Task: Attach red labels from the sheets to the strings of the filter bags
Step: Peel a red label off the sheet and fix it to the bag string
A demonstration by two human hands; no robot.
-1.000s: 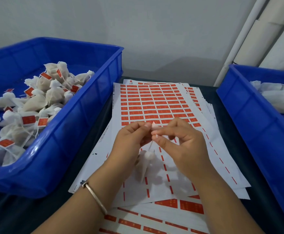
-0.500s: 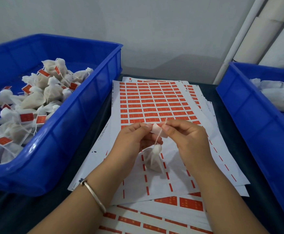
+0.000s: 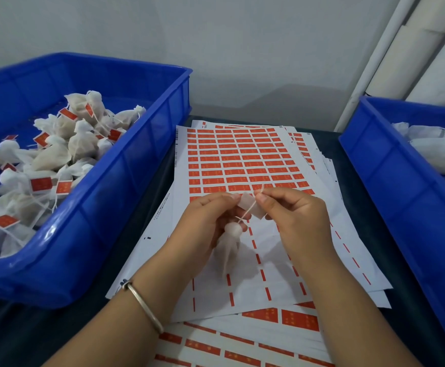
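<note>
While your two hands meet at frame centre, the work sits between them. Your left hand (image 3: 207, 221) pinches the left edge of a label (image 3: 250, 207), thumb and forefinger closed on it; the side facing the camera is pale, not red. Your right hand (image 3: 292, 221) pinches the string (image 3: 253, 205) against the label's right part, and the string's free end pokes up past your fingertips. The string runs diagonally down across the label to a knotted top of a filter bag (image 3: 229, 245), which hangs below your hands, blurred, over the bare lower half of the top label sheet (image 3: 242, 160).

That sheet lies centre frame on a dark table (image 3: 401, 300); red labels fill its upper rows, while the lower part shows only thin red strips. More sheets (image 3: 242, 350) are fanned beneath it, toward the bottom edge and the right.

Left of frame: a blue bin (image 3: 97, 207) holding a heap of labelled bags (image 3: 65, 152), red tags on their strings. Right edge: a second blue bin (image 3: 401, 181) with white bags (image 3: 438, 149); no tags can be made out on them.

A metal bangle (image 3: 144, 305) circles your left wrist. White pipes (image 3: 390, 49) stand against the grey wall, upper right.
</note>
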